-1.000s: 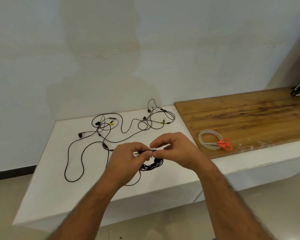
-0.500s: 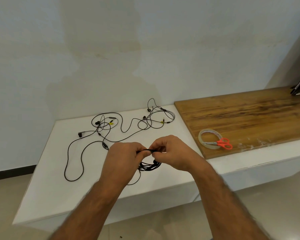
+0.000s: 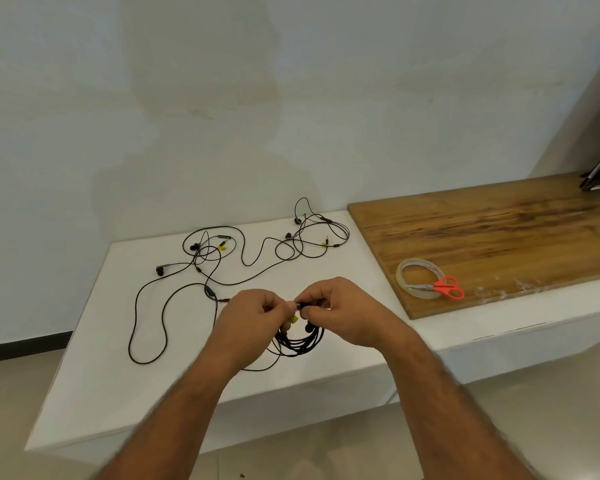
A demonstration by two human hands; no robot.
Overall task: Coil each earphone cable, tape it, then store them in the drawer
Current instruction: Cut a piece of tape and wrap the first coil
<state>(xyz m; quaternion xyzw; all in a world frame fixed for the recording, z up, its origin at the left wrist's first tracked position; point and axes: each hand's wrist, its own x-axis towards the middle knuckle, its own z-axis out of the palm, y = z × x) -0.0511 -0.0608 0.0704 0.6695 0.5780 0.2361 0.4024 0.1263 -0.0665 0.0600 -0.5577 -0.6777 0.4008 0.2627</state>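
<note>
Two hands pinch a coiled earphone cable (image 3: 300, 342) above a white table (image 3: 94, 375).
Left hand (image 3: 253, 317) and right hand (image 3: 343, 310) grip its top; the loops hang below the fingers.

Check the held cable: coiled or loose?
Coiled: the cable hangs in stacked loops, pinched at the top by left hand and right hand.

No legible text or labels.

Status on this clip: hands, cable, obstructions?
Left hand and right hand both pinch the coiled cable. Untaped; tape and scissors sit on the board. Loose cables behind, nothing blocking.
</note>
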